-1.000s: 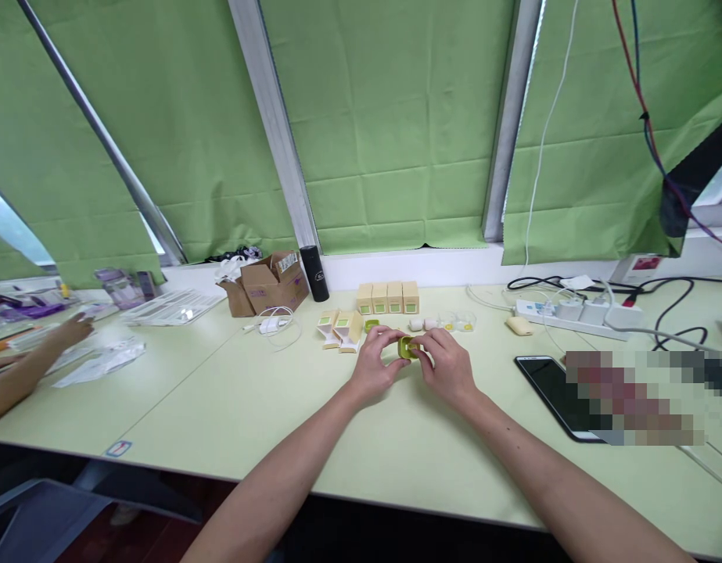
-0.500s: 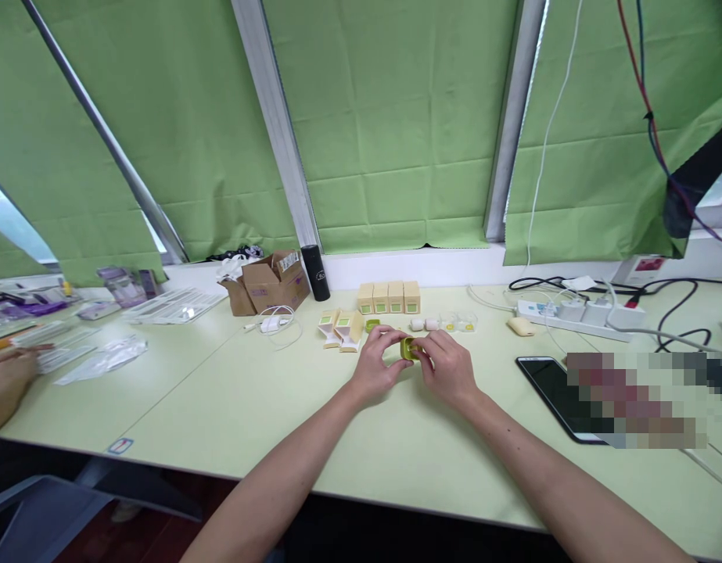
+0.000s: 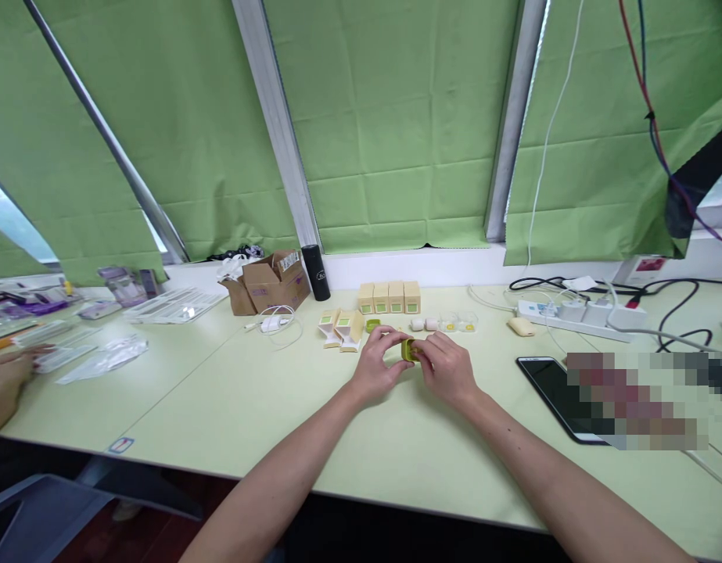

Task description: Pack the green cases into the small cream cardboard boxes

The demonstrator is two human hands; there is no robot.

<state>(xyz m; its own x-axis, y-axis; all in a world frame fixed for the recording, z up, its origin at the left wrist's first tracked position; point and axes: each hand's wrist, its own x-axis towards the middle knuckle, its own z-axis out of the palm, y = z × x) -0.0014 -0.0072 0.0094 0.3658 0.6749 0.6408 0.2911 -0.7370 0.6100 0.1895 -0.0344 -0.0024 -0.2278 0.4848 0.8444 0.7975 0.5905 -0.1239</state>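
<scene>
My left hand (image 3: 379, 364) holds a small olive-green square case (image 3: 407, 350) between its thumb and fingers, just above the table. The fingers of my right hand (image 3: 448, 364) are pinched together at the case's right side; whatever they grip there is hidden. Behind my left hand lies a green lid-like piece (image 3: 372, 324). Two opened cream cartons (image 3: 347, 328) rest to its left. Beyond my right hand are two small white cylinders (image 3: 424, 324) and clear round cups with yellow centres (image 3: 457, 321). Several closed cream boxes (image 3: 389, 298) stand in a row behind.
A cardboard box (image 3: 275, 281) and a black bottle (image 3: 316, 273) stand by the wall. Right of my arms are a phone (image 3: 554, 391), a cream rounded case (image 3: 521, 327) and a power strip (image 3: 577, 314) with cables. Another person's hand (image 3: 8, 383) is at far left, near plastic bags (image 3: 105, 360).
My hands and the green case stay almost in place. At far left, the other person's hand has shifted slightly.
</scene>
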